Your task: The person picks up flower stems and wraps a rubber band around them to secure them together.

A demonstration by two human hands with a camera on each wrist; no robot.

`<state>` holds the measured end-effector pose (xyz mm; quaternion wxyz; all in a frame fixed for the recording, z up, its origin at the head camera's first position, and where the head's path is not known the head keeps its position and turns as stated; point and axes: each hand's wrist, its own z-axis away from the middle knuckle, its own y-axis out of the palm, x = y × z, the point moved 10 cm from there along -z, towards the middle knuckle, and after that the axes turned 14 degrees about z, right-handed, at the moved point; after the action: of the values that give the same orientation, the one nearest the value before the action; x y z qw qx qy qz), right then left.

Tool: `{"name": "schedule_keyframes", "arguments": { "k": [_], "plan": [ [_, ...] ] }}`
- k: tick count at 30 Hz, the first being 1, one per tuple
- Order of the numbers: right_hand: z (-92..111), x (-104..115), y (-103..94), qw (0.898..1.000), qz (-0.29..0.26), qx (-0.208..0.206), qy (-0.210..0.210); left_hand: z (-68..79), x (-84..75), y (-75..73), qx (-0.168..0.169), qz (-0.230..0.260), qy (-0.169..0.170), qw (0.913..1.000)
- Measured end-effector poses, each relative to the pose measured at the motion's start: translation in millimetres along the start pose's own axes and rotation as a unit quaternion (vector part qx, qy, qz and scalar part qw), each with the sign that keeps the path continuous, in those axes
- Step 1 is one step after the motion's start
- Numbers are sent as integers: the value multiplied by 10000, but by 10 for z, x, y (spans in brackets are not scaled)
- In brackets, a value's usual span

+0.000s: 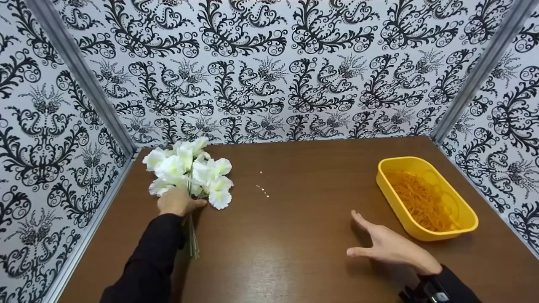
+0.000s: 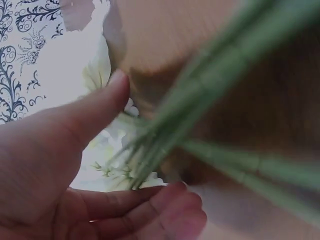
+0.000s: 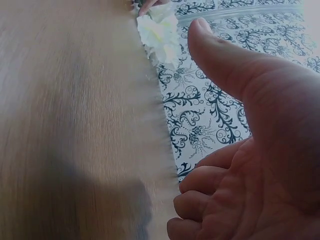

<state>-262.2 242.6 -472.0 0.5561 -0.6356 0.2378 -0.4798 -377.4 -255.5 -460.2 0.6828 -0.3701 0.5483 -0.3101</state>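
Observation:
A bunch of white flowers [image 1: 219, 191] with pale yellow centres lies at the left of the table, green stems [image 1: 193, 240] pointing toward the near edge. My left hand [image 1: 176, 201] is at the stems just below the blossoms. In the left wrist view the stems [image 2: 185, 100] pass between the thumb and the loosely bent fingers [image 2: 145, 210], with a wide gap from thumb to fingertips. My right hand [image 1: 389, 248] hovers over the right part of the table, thumb spread from the fingers and nothing in it. The yellow tub [image 1: 398, 210] is just beyond it.
Orange-looking rubber bands [image 1: 421, 202] fill the bottom of the tub. Several tiny pale bits [image 1: 263, 190] lie mid-table. Patterned walls [image 1: 269, 84] with grey metal posts [image 1: 84, 80] close off the brown table [image 1: 294, 176] at the back and both sides.

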Motion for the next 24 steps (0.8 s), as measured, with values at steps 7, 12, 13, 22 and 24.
{"name": "schedule_keyframes", "arguments": {
  "k": [7,12,13,22,24],
  "plan": [
    [3,20,-5,10000,47,-4,-65,2,-86,-3,-254,475,652,9964],
    [2,46,-5,9999,32,13,-127,-31,-103,54,-129,916,883,9918],
    [2,51,-6,9999,13,14,-135,-46,-96,74,-63,1015,888,9908],
    [-8,99,-3,9999,-70,36,-142,-140,9,283,404,2414,623,9676],
    [-17,113,5,9998,-93,51,-148,-131,18,367,595,3133,382,9470]
  ]
}}
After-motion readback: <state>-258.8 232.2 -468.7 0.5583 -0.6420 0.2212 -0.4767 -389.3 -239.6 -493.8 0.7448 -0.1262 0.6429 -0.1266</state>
